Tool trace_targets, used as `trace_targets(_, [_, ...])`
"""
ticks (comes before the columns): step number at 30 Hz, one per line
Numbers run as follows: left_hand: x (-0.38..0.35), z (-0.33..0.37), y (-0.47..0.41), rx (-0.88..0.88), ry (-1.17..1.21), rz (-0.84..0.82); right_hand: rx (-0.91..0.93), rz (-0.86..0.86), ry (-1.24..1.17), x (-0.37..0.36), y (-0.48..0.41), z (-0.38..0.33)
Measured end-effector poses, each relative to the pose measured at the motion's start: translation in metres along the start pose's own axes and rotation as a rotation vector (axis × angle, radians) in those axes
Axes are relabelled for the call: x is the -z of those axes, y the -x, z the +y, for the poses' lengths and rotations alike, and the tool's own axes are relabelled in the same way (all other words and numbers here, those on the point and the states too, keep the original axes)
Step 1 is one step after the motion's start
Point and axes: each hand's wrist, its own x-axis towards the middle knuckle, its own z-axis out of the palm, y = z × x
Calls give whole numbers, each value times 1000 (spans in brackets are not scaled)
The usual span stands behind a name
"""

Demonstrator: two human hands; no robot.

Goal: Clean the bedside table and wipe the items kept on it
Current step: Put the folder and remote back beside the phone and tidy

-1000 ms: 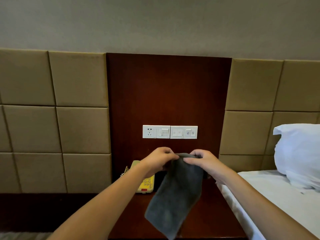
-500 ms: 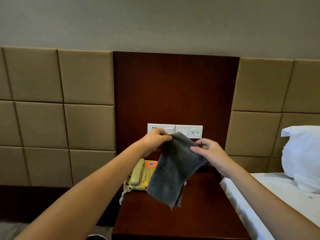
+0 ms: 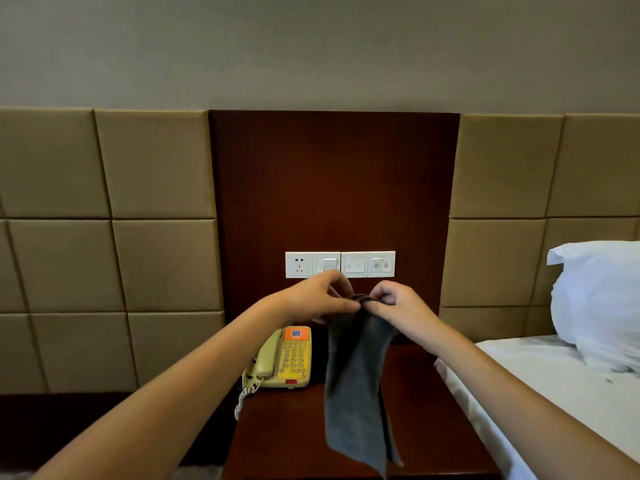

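Note:
A grey cloth (image 3: 356, 386) hangs folded lengthwise above the dark wooden bedside table (image 3: 287, 441). My left hand (image 3: 318, 299) and my right hand (image 3: 394, 304) pinch its top edge together, the fingertips nearly touching. A cream and yellow telephone (image 3: 284, 358) with an orange sticker stands at the table's back left, its coiled cord hanging over the left edge. The cloth's lower end hides part of the table's middle.
A white switch and socket panel (image 3: 340, 264) sits on the dark wood wall panel just behind my hands. A bed with a white sheet (image 3: 540, 386) and a white pillow (image 3: 599, 299) borders the table on the right. Padded beige wall panels flank both sides.
My hands have come together, bringing the cloth's two top corners into one fold, so the cloth now hangs narrower and longer. The view has tilted, showing more of the telephone.

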Motion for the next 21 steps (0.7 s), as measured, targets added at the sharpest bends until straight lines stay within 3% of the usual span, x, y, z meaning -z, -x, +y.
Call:
trace_targets(3, [-15, 3, -5, -33, -290, 43, 32, -17, 104, -3, -3, -3])
trace_targets(9, [-24, -1, -8, -121, -401, 133, 49, -24, 136, 1, 0, -4])
trace_targets(16, [-7, -9, -5, -100, -340, 203, -185, -195, -150, 22, 8, 0])
trace_targets(21, [-7, -10, -6, -71, -315, 208, -122, -61, -27, 17, 7, -1])
